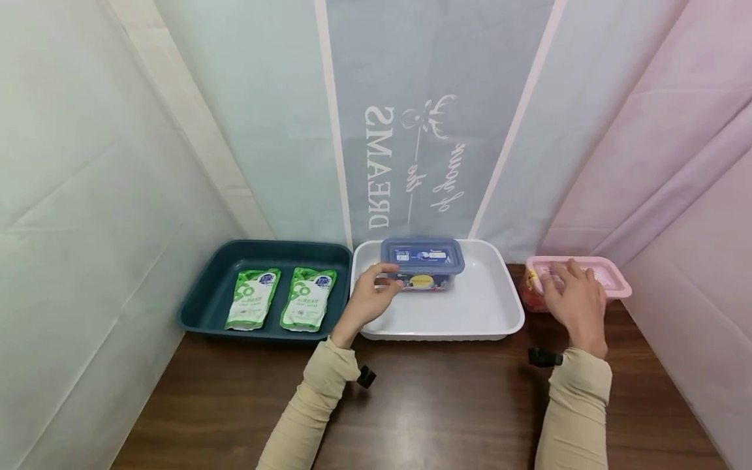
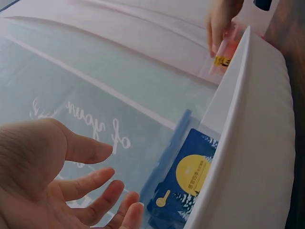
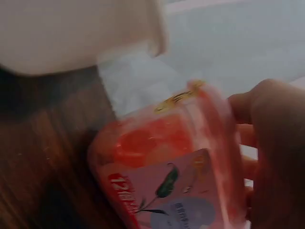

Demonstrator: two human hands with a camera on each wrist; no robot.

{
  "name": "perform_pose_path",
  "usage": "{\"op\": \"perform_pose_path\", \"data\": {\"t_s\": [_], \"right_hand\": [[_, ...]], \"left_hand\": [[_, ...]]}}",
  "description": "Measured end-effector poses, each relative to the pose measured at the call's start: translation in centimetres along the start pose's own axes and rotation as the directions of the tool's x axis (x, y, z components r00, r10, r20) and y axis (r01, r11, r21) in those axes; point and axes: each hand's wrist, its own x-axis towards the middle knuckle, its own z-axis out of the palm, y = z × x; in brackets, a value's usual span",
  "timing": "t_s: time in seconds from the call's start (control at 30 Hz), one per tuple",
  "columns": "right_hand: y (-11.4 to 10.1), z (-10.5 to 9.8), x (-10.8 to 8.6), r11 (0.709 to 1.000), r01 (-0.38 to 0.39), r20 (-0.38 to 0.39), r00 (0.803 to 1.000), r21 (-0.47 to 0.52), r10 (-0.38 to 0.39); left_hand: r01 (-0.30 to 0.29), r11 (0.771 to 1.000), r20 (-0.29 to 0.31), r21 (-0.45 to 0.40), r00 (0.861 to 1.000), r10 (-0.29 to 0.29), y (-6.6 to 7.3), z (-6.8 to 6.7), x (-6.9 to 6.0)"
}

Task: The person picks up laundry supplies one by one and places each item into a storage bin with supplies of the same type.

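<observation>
A clear container with a blue lid (image 1: 423, 256) sits in the white tray (image 1: 484, 313), near its back left. My left hand (image 1: 371, 297) hovers at its left end, fingers loosely bent and spread. In the left wrist view a gap shows between the fingertips and the blue-lidded container (image 2: 183, 179). Right of the tray stands a pink-lidded container (image 1: 611, 277) with red contents. From above, my right hand (image 1: 576, 303) grips it by the lid, fingers curled over the far edge. The right wrist view shows the pink-lidded container (image 3: 162, 157) blurred, its far side hidden.
To the left, a dark green tray (image 1: 200, 320) holds two green-and-white pouches (image 1: 254, 300) (image 1: 308, 300), lying side by side. Fabric walls (image 1: 282, 130) stand close behind the trays and on both sides. The brown wooden table (image 1: 440, 405) extends in front.
</observation>
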Motion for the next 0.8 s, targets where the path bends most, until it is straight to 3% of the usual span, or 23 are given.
{"op": "perform_pose_path", "data": {"t_s": [0.13,0.43,0.8], "right_hand": [[0.5,0.2,0.3,0.996,-0.028,0.046,0.998,-0.088,0.032],[-0.2,0.3,0.2,0.991,-0.023,0.056,0.998,-0.134,0.031],[0.5,-0.3,-2.9,0.983,-0.01,0.092,0.995,-0.183,0.027]], "left_hand": [[-0.017,1.0,0.021,0.02,1.0,0.016,0.4,0.3,0.0],[-0.048,0.998,0.085,0.05,0.995,0.044,1.0,0.5,-0.1],[-0.051,0.996,0.145,0.074,0.989,0.04,1.6,2.8,-1.4]]}}
